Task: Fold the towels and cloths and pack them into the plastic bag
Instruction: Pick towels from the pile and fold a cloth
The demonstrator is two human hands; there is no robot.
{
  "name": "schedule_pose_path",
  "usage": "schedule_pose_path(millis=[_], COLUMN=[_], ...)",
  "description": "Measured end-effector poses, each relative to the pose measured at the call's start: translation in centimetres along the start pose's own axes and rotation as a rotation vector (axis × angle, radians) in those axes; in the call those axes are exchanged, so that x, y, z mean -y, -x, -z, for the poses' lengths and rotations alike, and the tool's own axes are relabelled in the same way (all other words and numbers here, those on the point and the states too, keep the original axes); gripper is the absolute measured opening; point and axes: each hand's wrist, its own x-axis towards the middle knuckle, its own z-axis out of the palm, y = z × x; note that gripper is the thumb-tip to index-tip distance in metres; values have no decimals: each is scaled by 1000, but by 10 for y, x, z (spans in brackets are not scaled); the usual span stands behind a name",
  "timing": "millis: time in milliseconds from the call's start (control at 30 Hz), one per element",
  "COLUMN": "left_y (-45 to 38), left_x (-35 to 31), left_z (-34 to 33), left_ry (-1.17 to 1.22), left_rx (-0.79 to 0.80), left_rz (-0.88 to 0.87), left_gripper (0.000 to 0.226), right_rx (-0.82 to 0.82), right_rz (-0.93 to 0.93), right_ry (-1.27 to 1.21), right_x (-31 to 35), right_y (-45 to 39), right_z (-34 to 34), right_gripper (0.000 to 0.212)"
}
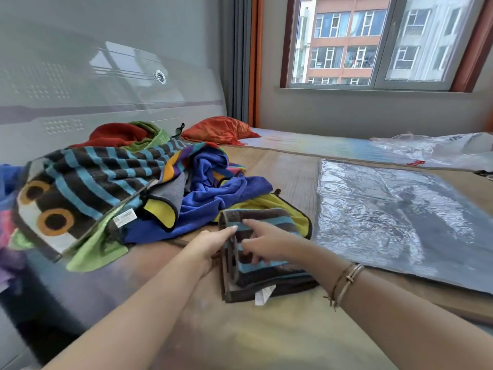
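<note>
Two hands work one folded brown-and-blue striped towel (262, 265) near the bed's (266, 343) front edge: the left hand (210, 245) pinches its left side, and the right hand (266, 244) lies on top with fingers curled. Its white tag (262, 295) is unreadable. Unfolded towels (112, 188) heap leftward, one bearing a blurred label (124, 217). A plastic bag (400, 220) lies flat to the right.

folded striped towel (266, 273), unfolded pile (128, 188), flat plastic bag (400, 222)

The wooden bed platform (293, 169) carries a folded striped towel (266, 273); left of that towel sprawls a heap of unfolded towels (128, 182); right of it lies a flat clear plastic bag (394, 214); beyond it, an orange pillow (218, 129).
</note>
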Motion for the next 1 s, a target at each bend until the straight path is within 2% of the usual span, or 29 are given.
schedule_pose_path(millis=[67, 100, 200, 300, 400, 500, 567, 633, 733, 800, 867, 900, 967, 1000], left_y=[5, 9, 29, 56, 79, 91, 95, 97, 90, 79, 64, 53, 34, 23], left_x=[-1, -3, -13, -31, -47, -53, -49, -41, -26, -20, -16, -15, -14, -13], left_z=[-8, -13, -29, -43, -63, -95, -122, -154, -193, -210, -220, -222, -220, -217], left_ry=[44, 60, 74, 52, -6, -85, -123, -176, -253, -316, -336, -334, -418, -556], left_rx=[52, 89, 124, 233, 400, 505, 581, 652, 717, 726, 666, 624, 538, 493], left_rz=[-1, -7, -149, -340, -357, -310, -273, -263, -297, -352, -396, -436, -575, -680], left_gripper=[40, 33, 30, 25, 21, 20, 22, 23, 18, 19, 30, 28, 28, 31], right_rx=[-191, -293, -446, -439, -442, -302, -212, -227, -289, -329, -379, -403, -461, -491], right_rz=[61, 110, 248, 283, 215, 36, -72, -126, -181, -198, -180, -159, -93, -54], right_ry=[12, 76, 237, 266, 326, 297, 199, 219, 292, 305, 370, 425, 575, 637], right_x=[-11, -18, -36, -42, -42, -50, -64, -85, -120, -142, -157, -163, -169, -173], right_y=[2, 5, 20, 41, 62, 92, 114, 135, 154, 160, 162, 163, 163, 163], right_z=[12, 17, 38, 66, 99, 140, 162, 173, 174, 169, 163, 159, 150, 146], right_gripper=[54, 49, 59, 78, 86, 74, 53, 42, 37, 33, 31, 31, 34, 35])
